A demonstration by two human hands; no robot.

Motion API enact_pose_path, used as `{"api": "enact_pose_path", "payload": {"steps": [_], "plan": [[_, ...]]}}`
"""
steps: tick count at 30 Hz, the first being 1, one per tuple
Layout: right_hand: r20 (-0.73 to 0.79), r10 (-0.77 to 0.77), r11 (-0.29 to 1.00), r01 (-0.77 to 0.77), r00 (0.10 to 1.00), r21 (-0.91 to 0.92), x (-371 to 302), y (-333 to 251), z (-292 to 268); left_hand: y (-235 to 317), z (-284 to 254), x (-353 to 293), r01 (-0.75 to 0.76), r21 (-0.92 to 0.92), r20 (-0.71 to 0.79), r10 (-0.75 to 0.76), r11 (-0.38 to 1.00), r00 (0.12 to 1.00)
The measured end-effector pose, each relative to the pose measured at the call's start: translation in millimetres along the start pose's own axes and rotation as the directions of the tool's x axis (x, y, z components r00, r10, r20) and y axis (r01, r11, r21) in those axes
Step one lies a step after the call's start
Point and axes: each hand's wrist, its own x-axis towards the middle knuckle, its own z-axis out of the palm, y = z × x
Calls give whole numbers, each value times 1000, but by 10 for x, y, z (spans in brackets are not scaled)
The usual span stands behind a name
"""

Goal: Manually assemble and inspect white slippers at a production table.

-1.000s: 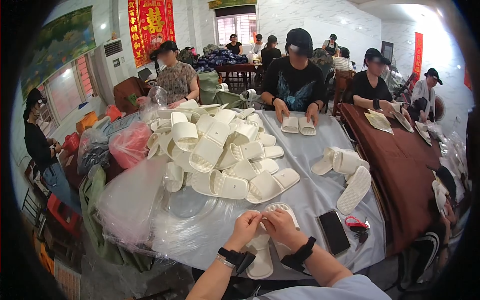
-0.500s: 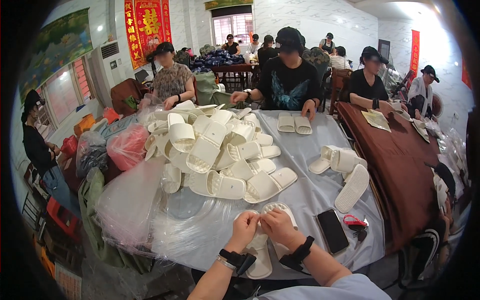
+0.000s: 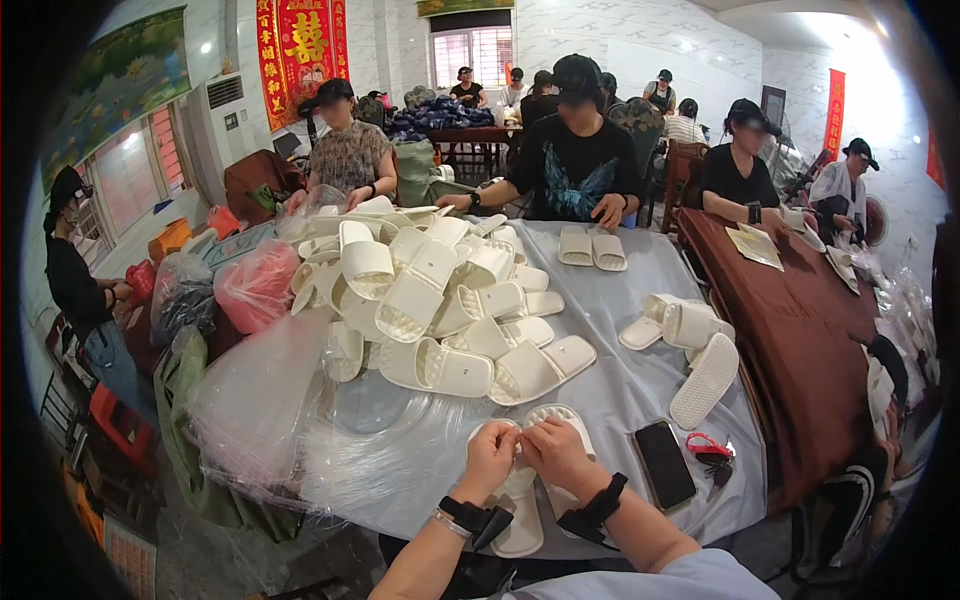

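My left hand (image 3: 491, 461) and my right hand (image 3: 557, 455) meet at the fingertips near the table's front edge. Both have their fingers closed in a pinch; whatever is between them is too small or hidden to make out. Beneath them lies a pair of off-white slippers, toes pointing away from me. The left slipper (image 3: 519, 528) shows its sole bed below my left hand, and the right slipper (image 3: 553, 411) shows its toe end beyond my right hand. My hands cover much of both straps. Just ahead rises a large heap of matching slippers (image 3: 410, 290).
Clear plastic bags (image 3: 255, 410) spread over the table's left side, beside a pink bag (image 3: 255, 290). Right of my hands lie a phone (image 3: 664, 465) and keys (image 3: 718, 462). Several loose slippers (image 3: 690, 322) sit beyond. A person (image 3: 575, 165) opposite has a slipper pair (image 3: 592, 248) before them.
The person opposite has moved one hand down to the heap's far edge. The person at the far left has shifted their hands. My own hands look unmoved.
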Motion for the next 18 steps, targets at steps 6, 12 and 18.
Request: {"api": "enact_pose_path", "payload": {"steps": [6, 12, 18], "plan": [[7, 1, 1000, -1, 1000, 26, 11, 4, -7, 73, -18, 6, 149, -137, 66, -141, 979, 988], [-10, 20, 996, -19, 1000, 86, -18, -5, -22, 202, -7, 8, 192, -158, 50, -186, 969, 981], [-34, 82, 991, -78, 996, 111, -30, 9, -21, 35, -79, 51, 130, -314, 20, -130, 941, 991]]}}
